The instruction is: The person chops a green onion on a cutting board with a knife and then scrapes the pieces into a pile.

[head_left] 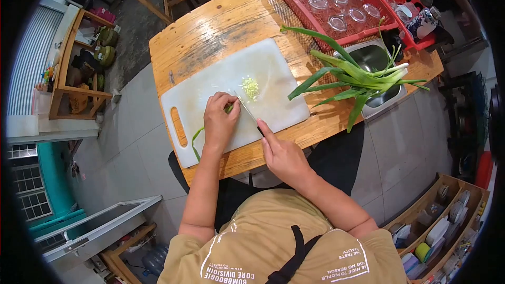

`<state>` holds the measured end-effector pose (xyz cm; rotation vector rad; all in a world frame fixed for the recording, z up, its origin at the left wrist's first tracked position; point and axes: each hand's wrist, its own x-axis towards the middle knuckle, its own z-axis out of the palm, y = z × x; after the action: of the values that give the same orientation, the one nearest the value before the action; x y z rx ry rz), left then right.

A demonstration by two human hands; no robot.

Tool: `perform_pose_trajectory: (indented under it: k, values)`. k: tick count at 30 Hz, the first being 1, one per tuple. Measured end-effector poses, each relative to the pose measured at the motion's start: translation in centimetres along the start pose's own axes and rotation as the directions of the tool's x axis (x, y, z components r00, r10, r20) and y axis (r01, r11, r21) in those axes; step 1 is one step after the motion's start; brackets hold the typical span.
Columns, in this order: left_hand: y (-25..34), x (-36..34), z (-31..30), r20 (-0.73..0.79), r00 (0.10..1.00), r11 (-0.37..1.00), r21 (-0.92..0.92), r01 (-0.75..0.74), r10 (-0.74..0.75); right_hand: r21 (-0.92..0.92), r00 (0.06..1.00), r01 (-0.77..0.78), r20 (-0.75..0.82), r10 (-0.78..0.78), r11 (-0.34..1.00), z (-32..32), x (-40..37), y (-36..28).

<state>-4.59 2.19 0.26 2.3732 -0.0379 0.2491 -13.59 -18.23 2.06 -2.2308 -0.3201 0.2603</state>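
My left hand (221, 117) is closed around a green onion (197, 144) on the white cutting board (210, 81); its green end trails out below the fingers. My right hand (284, 153) grips a knife (248, 108) by its black handle, the blade pointing up and left beside my left fingertips. Just right of the blade tip lies a small heap of finely chopped pale-green pieces (250, 88). More whole green onions (363, 78) rest to the right, across a metal container (374, 57) at the table's edge.
Upturned glasses (337, 23) fill a red plastic crate (297, 8) at the back of the wooden table (210, 26). Another red basket (407, 34) with cups stands beside it. A wooden shelf of containers (439, 226) is at lower right.
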Motion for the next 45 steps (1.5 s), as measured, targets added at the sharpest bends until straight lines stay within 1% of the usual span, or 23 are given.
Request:
perform_pose_trajectory:
  k: [1, 3, 4, 6, 10, 13, 16, 18, 19, 21, 25, 27, 30, 34, 36, 40, 45]
  values:
    - [0.1, 0.0, -0.1, -0.004, 1.000, 1.000, 0.002, 0.001, -0.001, 0.001, 1.000, 0.005, 0.002, -0.005, 1.000, 0.1, -0.6, 0.0]
    - [0.3, -0.3, -0.1, -0.012, 0.999, 0.998, 0.048, -0.029, 0.029, -0.076, 1.000, -0.005, 0.010, 0.006, 0.997, 0.2, -1.7, 0.0]
    - [0.2, -0.4, -0.1, -0.011, 0.999, 0.998, 0.046, -0.029, 0.030, -0.077, 1.000, -0.007, 0.010, 0.008, 0.997, 0.3, -1.7, -0.1]
    - [0.0, -0.4, 0.0, -0.033, 0.997, 0.996, 0.062, -0.064, 0.066, -0.180, 1.000, -0.003, 0.009, 0.004, 0.984, 0.9, -1.0, -0.4]
    - [0.2, -0.4, -0.3, -0.027, 0.999, 0.996, 0.081, -0.033, 0.036, -0.198, 0.999, 0.022, -0.019, -0.026, 0.980, 1.3, 0.6, 0.1]
    - [-0.1, -0.6, -0.2, -0.031, 0.998, 0.997, 0.059, -0.055, 0.057, -0.163, 0.998, 0.040, -0.033, -0.046, 0.986, 0.6, -0.4, 0.3]
    - [-0.2, -0.5, 0.0, -0.049, 0.995, 0.995, 0.061, -0.081, 0.084, -0.140, 1.000, -0.007, -0.026, 0.004, 0.990, 0.0, -1.3, 0.3]
    - [-0.3, -0.3, -0.1, -0.030, 0.997, 0.995, 0.069, -0.066, 0.069, -0.039, 1.000, -0.026, -0.018, 0.025, 0.999, -0.7, -1.2, 0.3]
    - [-0.3, -0.3, 0.0, -0.029, 0.997, 0.995, 0.069, -0.070, 0.072, -0.038, 0.999, -0.027, -0.021, 0.026, 0.999, -0.9, -1.3, 0.2]
    - [-0.3, -0.3, -0.1, -0.035, 0.998, 0.999, 0.026, -0.046, 0.047, 0.039, 1.000, -0.002, -0.015, 0.002, 0.999, -1.2, -1.3, 0.0]
    - [-0.4, -0.4, 0.1, -0.041, 0.998, 0.999, 0.021, -0.037, 0.037, 0.049, 1.000, 0.020, -0.022, -0.019, 0.999, -0.8, -1.8, -0.1]
    - [-0.4, -0.4, 0.1, -0.048, 0.998, 0.998, 0.038, -0.049, 0.051, 0.068, 0.988, 0.086, -0.134, -0.077, 0.994, 0.0, -1.9, 0.4]
    - [-0.3, -0.3, 0.2, -0.045, 0.998, 0.999, 0.016, -0.035, 0.035, 0.085, 0.987, 0.100, -0.136, -0.088, 0.991, 0.0, -2.1, 0.4]
    - [-0.3, -0.3, 0.3, -0.048, 0.997, 0.998, 0.043, -0.051, 0.053, 0.093, 0.991, 0.083, -0.112, -0.072, 0.992, -0.2, -2.3, 0.0]
    - [-0.2, -0.3, 0.3, -0.064, 0.996, 0.997, 0.046, -0.056, 0.059, 0.078, 0.999, 0.038, -0.030, -0.036, 0.996, -0.5, -2.2, -0.1]
    - [-0.1, -0.2, 0.4, -0.060, 0.997, 0.997, 0.053, -0.054, 0.057, 0.074, 0.999, 0.033, -0.023, -0.031, 0.997, -0.6, -2.1, -0.2]
    - [-0.1, -0.2, 0.4, -0.052, 0.999, 1.000, -0.009, -0.004, 0.004, 0.088, 1.000, 0.024, -0.014, -0.022, 0.996, -0.5, -1.8, -0.4]
